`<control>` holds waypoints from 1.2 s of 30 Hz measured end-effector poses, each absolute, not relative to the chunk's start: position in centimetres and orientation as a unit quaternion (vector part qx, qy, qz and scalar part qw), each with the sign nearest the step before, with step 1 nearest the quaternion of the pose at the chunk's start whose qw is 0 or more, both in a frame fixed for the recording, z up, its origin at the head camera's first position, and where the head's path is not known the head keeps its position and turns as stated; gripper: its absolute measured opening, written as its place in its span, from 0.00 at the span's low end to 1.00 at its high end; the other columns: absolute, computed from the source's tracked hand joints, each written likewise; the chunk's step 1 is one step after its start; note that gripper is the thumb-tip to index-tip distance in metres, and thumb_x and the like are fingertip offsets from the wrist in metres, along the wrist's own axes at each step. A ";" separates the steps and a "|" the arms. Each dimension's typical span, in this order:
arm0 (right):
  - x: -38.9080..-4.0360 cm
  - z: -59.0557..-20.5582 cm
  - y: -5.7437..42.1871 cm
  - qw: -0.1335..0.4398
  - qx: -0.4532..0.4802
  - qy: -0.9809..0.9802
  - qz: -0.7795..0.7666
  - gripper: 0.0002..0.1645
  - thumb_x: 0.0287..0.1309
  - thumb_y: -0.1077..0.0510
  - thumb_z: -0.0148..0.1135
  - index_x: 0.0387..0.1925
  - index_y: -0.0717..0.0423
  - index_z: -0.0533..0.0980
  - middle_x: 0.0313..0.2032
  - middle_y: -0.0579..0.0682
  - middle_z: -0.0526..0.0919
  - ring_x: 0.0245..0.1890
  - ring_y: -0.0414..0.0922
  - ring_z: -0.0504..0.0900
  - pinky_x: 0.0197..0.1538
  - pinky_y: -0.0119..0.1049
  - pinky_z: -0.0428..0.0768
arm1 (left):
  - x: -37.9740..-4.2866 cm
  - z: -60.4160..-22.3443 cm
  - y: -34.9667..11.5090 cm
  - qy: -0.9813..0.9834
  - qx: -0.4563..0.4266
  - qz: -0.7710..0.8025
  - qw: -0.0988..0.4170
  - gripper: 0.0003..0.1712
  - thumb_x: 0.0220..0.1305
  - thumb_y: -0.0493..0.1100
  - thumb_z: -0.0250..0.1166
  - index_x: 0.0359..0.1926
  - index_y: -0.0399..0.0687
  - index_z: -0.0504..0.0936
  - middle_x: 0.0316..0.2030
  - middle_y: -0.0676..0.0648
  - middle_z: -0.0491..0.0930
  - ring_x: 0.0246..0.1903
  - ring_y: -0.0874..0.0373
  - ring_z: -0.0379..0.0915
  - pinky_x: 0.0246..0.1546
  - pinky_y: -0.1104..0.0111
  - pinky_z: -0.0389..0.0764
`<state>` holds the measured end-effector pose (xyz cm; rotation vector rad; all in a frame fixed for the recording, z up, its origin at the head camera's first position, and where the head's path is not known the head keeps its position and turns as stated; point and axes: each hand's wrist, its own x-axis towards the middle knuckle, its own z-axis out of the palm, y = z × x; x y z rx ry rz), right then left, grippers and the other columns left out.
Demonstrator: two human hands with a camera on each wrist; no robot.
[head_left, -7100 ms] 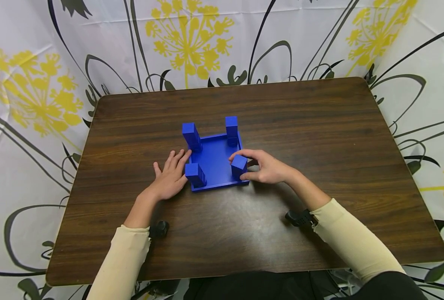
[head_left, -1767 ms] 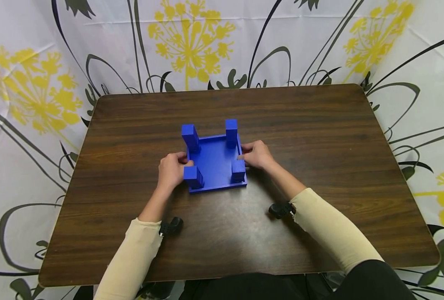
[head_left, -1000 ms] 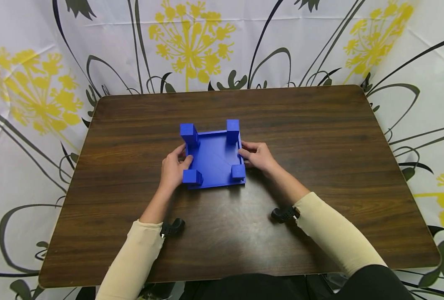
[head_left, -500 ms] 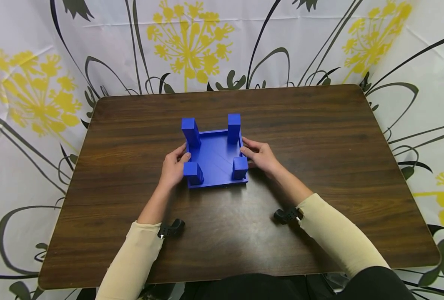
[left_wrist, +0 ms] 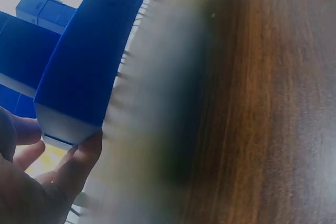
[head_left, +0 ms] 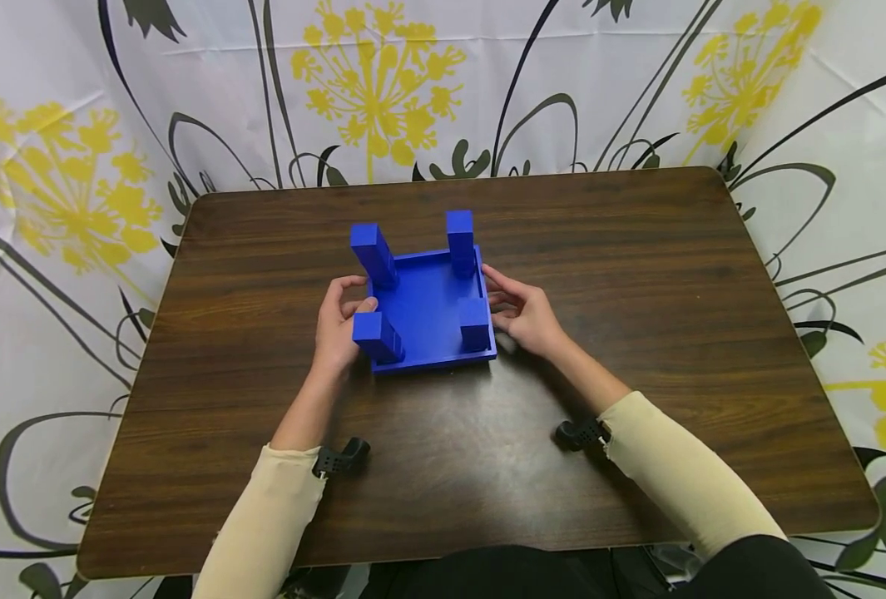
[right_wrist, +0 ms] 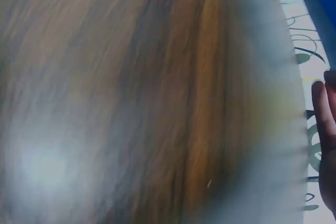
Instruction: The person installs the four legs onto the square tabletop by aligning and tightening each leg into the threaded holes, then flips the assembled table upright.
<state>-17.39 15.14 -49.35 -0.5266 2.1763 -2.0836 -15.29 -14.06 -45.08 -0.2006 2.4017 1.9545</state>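
Note:
A blue upturned toy table (head_left: 431,308) stands near the middle of the brown table, its square top below and its several block legs pointing up. My left hand (head_left: 335,333) grips its left side, thumb on the rim beside the near left leg. In the left wrist view, thumb and fingers of that left hand (left_wrist: 50,179) meet around a lower corner of the blue top (left_wrist: 86,51). My right hand (head_left: 532,320) touches the right rim with extended fingers, the thumb outside the edge. Only part of that right hand (right_wrist: 326,124) shows in the right wrist view, beside the blue edge.
Brown wood-grain tabletop (head_left: 637,291) surrounds the toy table. A white curtain (head_left: 218,75) with yellow flowers hangs behind and at the sides. Black wrist cameras sit on both wrists. Both wrist views are partly blurred.
Both hands come to the rims from earlier holds near the legs. The toy table tilts, then shifts slightly away and turns a little. The right thumb has slipped off the rim to outside the edge.

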 end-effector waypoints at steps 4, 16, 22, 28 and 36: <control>-17.2 -49.6 15.3 -0.014 -0.223 0.751 -0.622 0.43 0.48 0.81 0.66 0.67 0.63 0.68 0.52 0.67 0.79 0.48 0.59 0.82 0.47 0.49 0.81 | -15.2 -44.8 -14.1 0.779 -0.051 0.625 -0.003 0.19 0.69 0.38 0.59 0.59 0.41 0.71 0.36 0.33 0.83 0.25 0.63 0.77 0.27 0.71 0.74; -16.8 -49.1 17.1 -0.170 -0.362 0.832 -0.383 0.35 0.55 0.67 0.70 0.65 0.57 0.72 0.66 0.57 0.68 0.63 0.52 0.72 0.59 0.48 0.74 | -14.2 -41.6 -13.8 0.768 -0.032 0.639 0.023 0.21 0.62 0.31 0.59 0.57 0.34 0.75 0.19 0.54 0.77 0.18 0.63 0.69 0.19 0.70 0.69; -16.5 -49.2 17.8 -0.208 -0.403 0.823 -0.341 0.28 0.55 0.67 0.69 0.60 0.58 0.77 0.66 0.56 0.71 0.63 0.51 0.73 0.58 0.46 0.75 | -13.8 -40.1 -13.4 0.782 -0.034 0.621 0.042 0.21 0.61 0.32 0.59 0.56 0.38 0.77 0.26 0.52 0.80 0.20 0.62 0.71 0.21 0.67 0.73; -16.3 -48.9 18.2 -0.230 -0.422 0.815 -0.323 0.27 0.57 0.67 0.68 0.60 0.59 0.77 0.66 0.57 0.71 0.67 0.51 0.68 0.60 0.45 0.73 | -13.5 -39.9 -13.3 0.789 0.008 0.614 0.016 0.20 0.63 0.32 0.58 0.57 0.34 0.77 0.34 0.45 0.82 0.24 0.63 0.75 0.24 0.70 0.74; -16.0 -48.5 18.5 -0.257 -0.427 0.809 -0.312 0.26 0.52 0.69 0.68 0.56 0.60 0.78 0.60 0.59 0.76 0.56 0.53 0.79 0.50 0.48 0.80 | -13.1 -40.7 -13.9 0.772 0.036 0.635 0.001 0.13 0.74 0.35 0.50 0.49 0.35 0.79 0.28 0.53 0.76 0.25 0.60 0.69 0.25 0.70 0.74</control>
